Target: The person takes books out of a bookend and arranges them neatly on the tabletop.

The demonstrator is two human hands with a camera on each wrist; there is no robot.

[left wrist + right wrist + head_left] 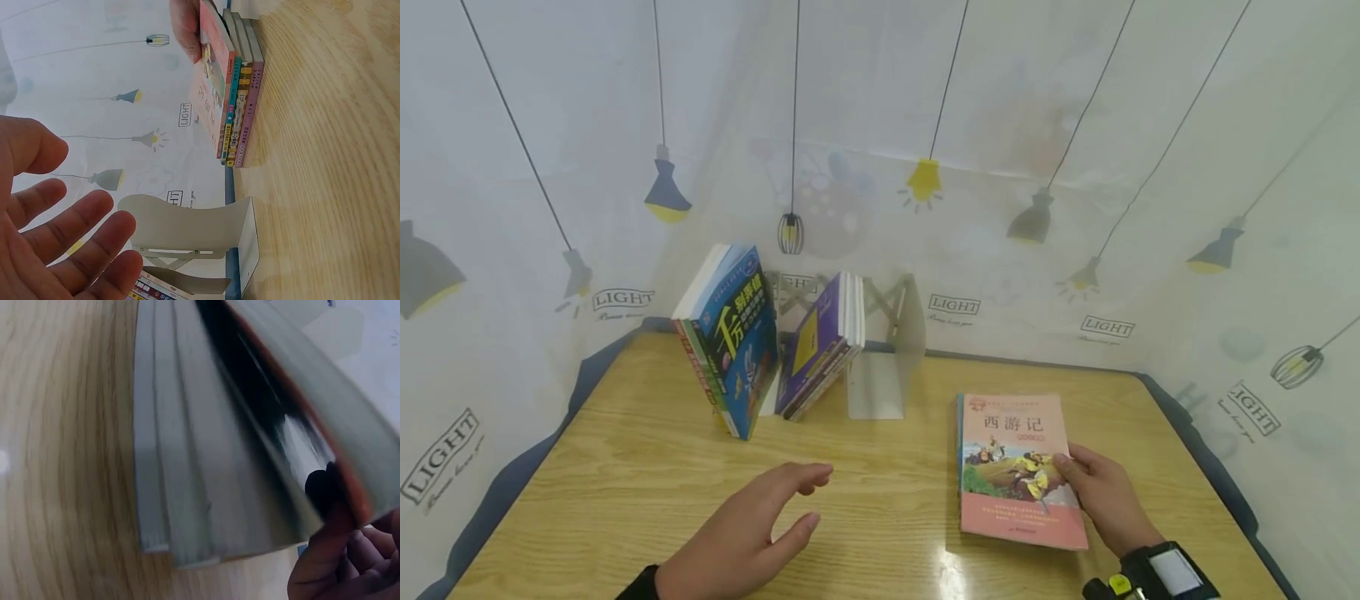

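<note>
My right hand [1108, 492] pinches the right edge of a pink storybook [1018, 518], thumb on its cover. This book tops a small stack of books [247, 119] lying on the table's right side. In the right wrist view its edge is raised, with a dark gap above the books beneath [187, 450]. My left hand [737, 529] hovers over the table left of the stack, fingers spread and loosely bent, holding nothing. Beyond it, a beige bookend rack [876, 392] stands with purple-covered books [816, 342] leaning inside and a blue-covered book [741, 350] upright at its left.
The wooden table [880, 483] has a dark cloth edge [1195, 458] showing around it. Behind and beside it hangs a pale curtain [865, 100] printed with lamps. A band with a device [1172, 571] is on the right wrist.
</note>
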